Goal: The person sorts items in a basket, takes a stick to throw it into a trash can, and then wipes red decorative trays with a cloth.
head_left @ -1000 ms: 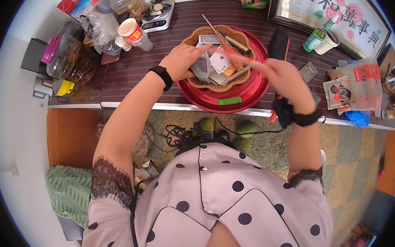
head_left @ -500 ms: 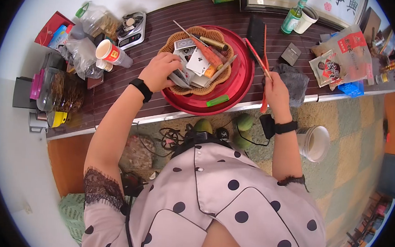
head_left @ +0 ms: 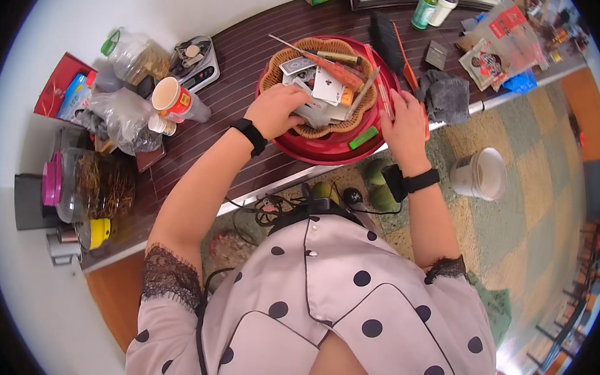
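My left hand [head_left: 277,110] reaches over the front-left rim of a scalloped wicker basket [head_left: 274,65], its fingers and thumb closed on a grey-white packet [head_left: 313,114] inside. Around it in the basket lie playing cards [head_left: 328,86], an orange-handled pointed tool [head_left: 338,71] and a gold-brown tube [head_left: 339,57]. The basket rests on a round red tray [head_left: 302,152]. At the tray's right edge, my right hand [head_left: 405,128] is closed around the lower end of a thin red stick [head_left: 382,86]. Beside that hand is a black brush [head_left: 387,43] with an orange-red handle, its end partly hidden.
A green strip [head_left: 363,138] lies on the tray's front. To the right are a dark cloth [head_left: 444,97], a small grey box [head_left: 436,54] and plastic food bags [head_left: 505,35]. Paper cups [head_left: 173,97], a scale [head_left: 200,71] and jars [head_left: 87,181] stand left. A white bucket [head_left: 479,173] is on the floor.
My right hand has come down and left to the tray's edge with the red stick. My left hand stays at the basket's front-left side. The whole view has shifted and turned slightly.
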Demonstrator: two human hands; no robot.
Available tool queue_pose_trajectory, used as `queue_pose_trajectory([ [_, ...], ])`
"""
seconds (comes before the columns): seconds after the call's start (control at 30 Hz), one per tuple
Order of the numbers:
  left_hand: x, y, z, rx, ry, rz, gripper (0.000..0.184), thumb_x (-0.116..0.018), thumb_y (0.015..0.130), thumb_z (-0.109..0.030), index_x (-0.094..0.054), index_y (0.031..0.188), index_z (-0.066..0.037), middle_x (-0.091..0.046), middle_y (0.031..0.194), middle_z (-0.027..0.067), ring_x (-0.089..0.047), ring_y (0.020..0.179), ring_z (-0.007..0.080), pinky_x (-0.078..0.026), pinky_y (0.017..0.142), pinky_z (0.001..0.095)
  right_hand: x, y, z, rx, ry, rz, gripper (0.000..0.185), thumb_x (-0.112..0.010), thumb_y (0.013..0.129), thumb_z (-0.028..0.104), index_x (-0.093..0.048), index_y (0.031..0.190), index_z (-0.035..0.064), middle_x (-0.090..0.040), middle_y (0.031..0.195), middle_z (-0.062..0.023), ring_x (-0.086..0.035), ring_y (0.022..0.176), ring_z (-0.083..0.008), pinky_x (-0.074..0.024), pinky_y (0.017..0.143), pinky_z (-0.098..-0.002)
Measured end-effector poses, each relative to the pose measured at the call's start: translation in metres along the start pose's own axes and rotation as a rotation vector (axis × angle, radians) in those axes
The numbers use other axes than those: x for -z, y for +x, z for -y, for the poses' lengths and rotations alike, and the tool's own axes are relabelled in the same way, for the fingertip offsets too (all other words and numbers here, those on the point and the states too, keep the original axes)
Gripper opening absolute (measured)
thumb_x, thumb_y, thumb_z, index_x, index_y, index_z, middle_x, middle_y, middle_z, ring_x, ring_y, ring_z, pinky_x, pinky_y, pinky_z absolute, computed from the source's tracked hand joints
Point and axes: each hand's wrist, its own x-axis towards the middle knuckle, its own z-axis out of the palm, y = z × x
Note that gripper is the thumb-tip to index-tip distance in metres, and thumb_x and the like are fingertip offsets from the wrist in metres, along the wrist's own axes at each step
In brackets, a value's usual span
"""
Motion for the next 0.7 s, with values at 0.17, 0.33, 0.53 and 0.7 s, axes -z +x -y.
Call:
queue_pose_trajectory([
  [0.17,-0.004,-0.004,0.012,0.037,-0.126,-0.074,0.047,-0.079,0.067,-0.012,-0.062,0.111,-0.009,-0.064,0.110,0.0097,-0.056,0.103,0.0334,-0.046,0.090,0.0410,0.026,-0.002,0.058,0.053,0.274,-0.024,0.051,-0.073,0.078,0.023,-0.056,0.123,0.0055,-0.059,0.114,-0.0169,-0.055,0.108,-0.0342,-0.0434,0.093,-0.0428],
  [0.33,-0.010,0.005,0.012,-0.069,0.036,-0.070,0.064,-0.081,0.065,-0.015,-0.056,0.125,-0.012,-0.062,0.114,0.0100,-0.053,0.109,0.0329,-0.044,0.096,0.0409,-0.005,0.012,0.107,0.192,0.333,0.229,0.054,-0.076,0.074,0.023,-0.053,0.118,0.0004,-0.059,0.102,-0.0192,-0.057,0.101,-0.0358,-0.0465,0.089,-0.0421],
  [0.53,0.014,-0.009,0.021,0.156,-0.115,-0.057,0.083,-0.086,0.062,-0.025,-0.049,0.135,-0.012,-0.053,0.127,0.0145,-0.046,0.122,0.0368,-0.039,0.104,0.0421,-0.013,0.023,0.116,0.132,0.266,0.342,0.060,-0.073,0.073,0.014,-0.047,0.126,0.0058,-0.055,0.105,-0.0194,-0.060,0.096,-0.0367,-0.0512,0.079,-0.0433],
  [0.7,0.012,-0.026,0.028,0.206,-0.087,-0.081,0.082,-0.085,0.063,-0.025,-0.048,0.135,-0.010,-0.058,0.122,0.0146,-0.050,0.118,0.0338,-0.039,0.104,0.0415,-0.008,0.017,0.121,0.072,0.274,0.350,0.054,-0.076,0.071,0.010,-0.050,0.118,0.0090,-0.051,0.111,-0.0183,-0.061,0.088,-0.0387,-0.0516,0.076,-0.0446],
])
